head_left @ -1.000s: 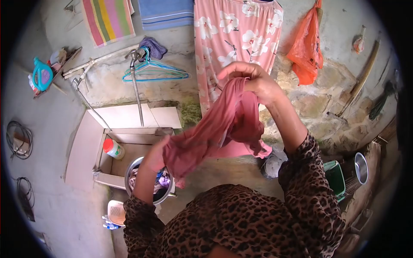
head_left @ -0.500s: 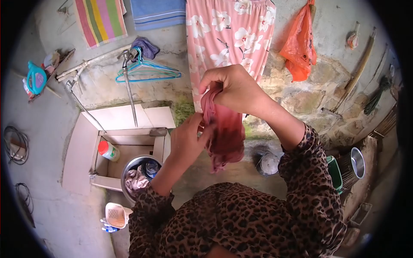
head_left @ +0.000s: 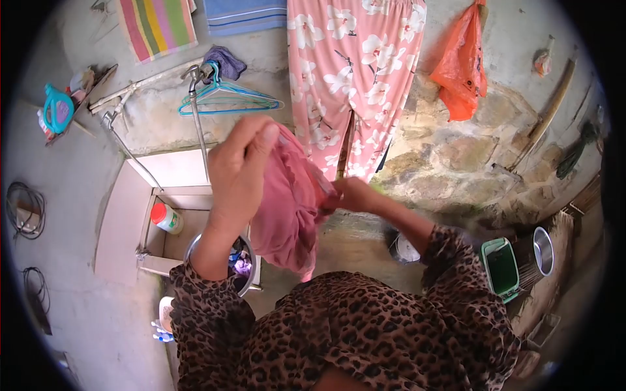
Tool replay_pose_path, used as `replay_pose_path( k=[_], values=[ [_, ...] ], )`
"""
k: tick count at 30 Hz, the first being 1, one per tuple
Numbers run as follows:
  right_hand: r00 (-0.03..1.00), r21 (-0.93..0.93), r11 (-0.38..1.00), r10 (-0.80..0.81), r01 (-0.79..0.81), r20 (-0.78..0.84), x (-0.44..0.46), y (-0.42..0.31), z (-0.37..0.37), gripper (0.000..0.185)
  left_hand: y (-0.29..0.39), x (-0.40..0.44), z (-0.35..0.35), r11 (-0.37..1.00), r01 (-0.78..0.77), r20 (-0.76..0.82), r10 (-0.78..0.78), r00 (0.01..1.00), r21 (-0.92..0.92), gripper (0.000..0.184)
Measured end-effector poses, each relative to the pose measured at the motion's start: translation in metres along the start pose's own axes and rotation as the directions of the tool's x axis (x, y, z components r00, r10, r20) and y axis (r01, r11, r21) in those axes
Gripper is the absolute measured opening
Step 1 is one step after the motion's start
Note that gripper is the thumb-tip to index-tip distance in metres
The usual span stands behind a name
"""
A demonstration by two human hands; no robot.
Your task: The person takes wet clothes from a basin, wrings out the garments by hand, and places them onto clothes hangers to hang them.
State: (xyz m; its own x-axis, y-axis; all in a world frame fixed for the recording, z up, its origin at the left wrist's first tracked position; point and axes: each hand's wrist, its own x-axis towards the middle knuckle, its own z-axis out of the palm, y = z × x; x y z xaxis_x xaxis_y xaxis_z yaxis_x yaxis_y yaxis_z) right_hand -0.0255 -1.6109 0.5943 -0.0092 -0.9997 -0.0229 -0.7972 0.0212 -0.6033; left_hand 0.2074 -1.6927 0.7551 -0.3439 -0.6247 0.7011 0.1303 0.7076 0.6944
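A dark pink cloth (head_left: 287, 215) hangs stretched between my two hands in the middle of the view. My left hand (head_left: 240, 163), raised higher, pinches its upper left edge. Lower and to the right, my right hand (head_left: 349, 195) grips the cloth's other side. Behind my left forearm is a metal basin (head_left: 245, 287), partly hidden, with purple and dark clothes in it. Floral pink trousers (head_left: 352, 72) hang on the wall beyond the cloth.
A sink (head_left: 166, 266) holds a red-lidded jar (head_left: 167, 218), below a tap (head_left: 195, 91) and blue hangers (head_left: 228, 104). An orange bag (head_left: 460, 72) hangs on the right wall. A green bin (head_left: 501, 268) and a metal bowl (head_left: 543, 251) stand at the right.
The cloth, bunched between close hands half a second ago, now spreads wider. My left hand has risen and moved left, while my right hand has dropped lower.
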Motion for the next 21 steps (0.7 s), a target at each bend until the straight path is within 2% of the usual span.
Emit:
replay_pose_path(
  k=[1,2,5,6,7,8,9,10,11,12,13,14,15,17,20,21],
  values=[
    [0.998,0.081,0.997,-0.015,0.02,-0.053,-0.005,0.005,0.023,0.038,0.002,0.002,-0.002,0.999,0.036,-0.039,-0.035,0.999,0.017,0.016],
    [0.995,0.174,0.985,-0.001,0.018,-0.099,-0.005,0.016,0.045,0.028,-0.002,0.007,-0.007,1.0,0.002,-0.065,-0.002,0.998,-0.007,0.017],
    [0.968,0.493,0.85,0.246,-0.187,-0.058,-0.01,0.0,0.048,0.023,-0.012,0.01,-0.022,0.994,-0.003,-0.027,0.006,1.0,0.113,0.018],
    [0.966,0.496,0.841,0.258,-0.218,-0.013,-0.01,-0.002,0.035,0.028,-0.015,0.01,-0.026,0.985,0.055,-0.051,-0.047,0.998,0.166,0.018],
    [0.984,0.428,0.89,0.177,-0.157,-0.008,-0.007,0.008,0.023,0.03,-0.018,0.009,-0.031,0.969,0.112,-0.075,-0.098,0.992,0.219,0.019],
    [0.997,0.239,0.969,0.073,-0.063,-0.036,-0.006,0.014,0.004,0.028,-0.022,0.009,-0.037,0.949,0.167,-0.1,-0.145,0.984,0.269,0.019],
    [0.998,0.038,0.999,-0.035,0.037,-0.044,-0.007,0.015,-0.017,0.028,-0.034,0.008,-0.045,0.953,0.193,-0.117,-0.169,0.979,0.232,0.019],
    [0.998,0.344,0.939,0.042,-0.023,-0.048,-0.009,0.013,-0.033,0.022,-0.051,0.007,-0.053,0.957,0.217,-0.134,-0.193,0.972,0.193,0.019],
    [0.993,0.615,0.785,0.118,-0.076,-0.029,-0.01,0.008,-0.047,0.019,-0.063,0.005,-0.058,0.959,0.238,-0.149,-0.216,0.965,0.151,0.019],
    [0.999,0.797,0.602,0.041,-0.034,0.011,-0.009,-0.002,-0.06,0.018,-0.067,0.003,-0.061,0.95,0.283,-0.154,-0.262,0.953,0.131,0.02],
    [0.999,0.927,0.376,-0.044,-0.011,0.03,-0.01,-0.013,-0.074,0.018,-0.076,0.001,-0.061,0.945,0.326,-0.153,-0.324,0.934,-0.013,0.021],
    [0.984,0.953,0.298,-0.18,0.059,-0.004,-0.007,-0.03,-0.085,0.021,-0.086,-0.001,-0.059,0.918,0.363,-0.143,-0.385,0.912,-0.157,0.022],
    [0.995,0.939,0.332,0.023,0.084,-0.097,-0.002,-0.041,-0.088,0.024,-0.092,-0.004,-0.058,0.869,0.395,-0.123,-0.445,0.887,-0.298,0.022],
    [0.94,0.758,0.651,0.235,0.036,-0.248,0.008,-0.082,-0.09,0.023,-0.071,-0.005,-0.047,0.798,0.487,-0.037,-0.532,0.846,-0.354,0.023],
    [0.981,0.654,0.744,-0.016,0.14,-0.192,0.007,-0.142,-0.093,0.019,-0.052,-0.009,-0.027,0.742,0.555,0.116,-0.557,0.823,-0.376,0.025],
    [0.95,0.522,0.814,-0.113,0.256,-0.289,0.011,-0.151,-0.093,0.019,-0.048,-0.011,-0.019,0.732,0.569,0.173,-0.547,0.819,-0.375,0.027]
  ],
)
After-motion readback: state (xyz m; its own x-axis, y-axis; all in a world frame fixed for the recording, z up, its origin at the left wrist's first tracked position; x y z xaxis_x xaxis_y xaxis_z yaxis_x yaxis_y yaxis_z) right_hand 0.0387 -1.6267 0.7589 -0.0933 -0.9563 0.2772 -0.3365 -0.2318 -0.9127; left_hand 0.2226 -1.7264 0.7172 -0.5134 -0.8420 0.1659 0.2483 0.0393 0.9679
